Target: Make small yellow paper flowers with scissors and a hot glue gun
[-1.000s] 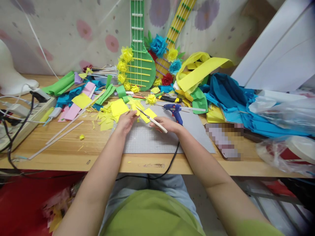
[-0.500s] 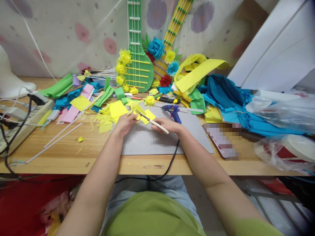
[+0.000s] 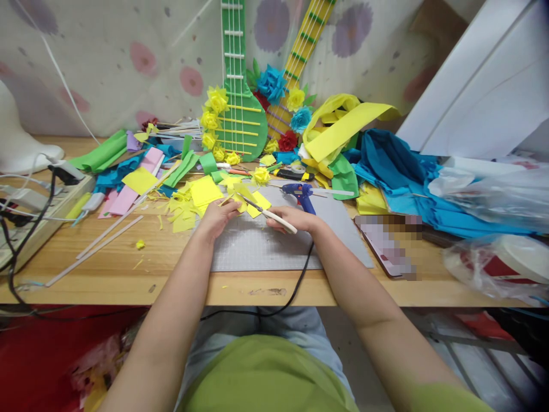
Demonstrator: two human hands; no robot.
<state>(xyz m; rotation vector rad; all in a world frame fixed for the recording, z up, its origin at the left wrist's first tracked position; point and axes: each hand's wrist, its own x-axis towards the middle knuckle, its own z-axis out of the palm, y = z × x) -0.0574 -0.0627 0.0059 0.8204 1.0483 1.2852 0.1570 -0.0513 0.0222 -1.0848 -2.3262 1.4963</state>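
Left hand point(image 3: 219, 217): thumb and fingers pinched together on a small piece of thin yellow paper point(image 3: 242, 191), held above the flat grey gridded cutting mat point(image 3: 261, 246). Right hand point(image 3: 295, 218): fingers curled round the handle of the white-handled metal scissors point(image 3: 279, 220), blades pointing at the paper; blade opening cannot be determined. The blue pistol-shaped plastic glue gun point(image 3: 303, 197) lies just beyond the right hand. Square yellow paper sheets point(image 3: 205, 190) lie near the left hand.

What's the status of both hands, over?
Left hand holding yellow paper. Right hand gripping scissors at the paper. Glue gun lying just beyond right hand.
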